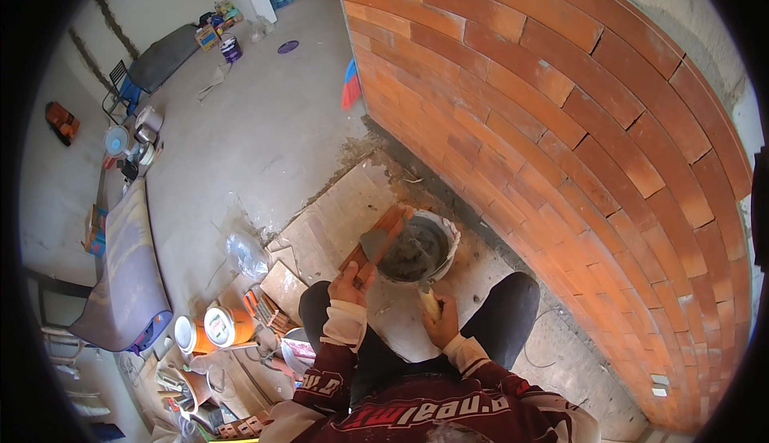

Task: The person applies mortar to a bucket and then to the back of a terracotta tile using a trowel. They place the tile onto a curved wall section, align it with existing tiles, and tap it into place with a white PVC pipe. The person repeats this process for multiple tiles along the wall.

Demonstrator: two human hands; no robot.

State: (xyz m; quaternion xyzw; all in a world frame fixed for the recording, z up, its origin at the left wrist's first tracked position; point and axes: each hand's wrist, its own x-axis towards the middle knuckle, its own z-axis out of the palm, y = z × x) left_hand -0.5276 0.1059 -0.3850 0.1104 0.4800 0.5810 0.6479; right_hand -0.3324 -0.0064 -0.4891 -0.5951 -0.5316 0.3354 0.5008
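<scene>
My left hand [349, 286] grips the near end of a thin reddish brick tile [390, 230], held tilted beside the bucket's left rim. A dab of grey mortar sits on the tile. My right hand [442, 321] is closed round the light wooden handle of a trowel [432, 305], whose front end reaches over the bucket [455, 244]. Wet grey mortar [416, 249] fills part of this bucket, which stands between my knees. How much of the trowel's blade lies in the mortar is hard to make out.
A wall faced with brick tiles [513, 82] rises close on my right. Cardboard [320, 223] lies under the bucket. To my left are orange-and-white tubs [230, 327], stacked brick tiles [268, 312], a clear plastic bag [247, 255] and a rolled mat [128, 275].
</scene>
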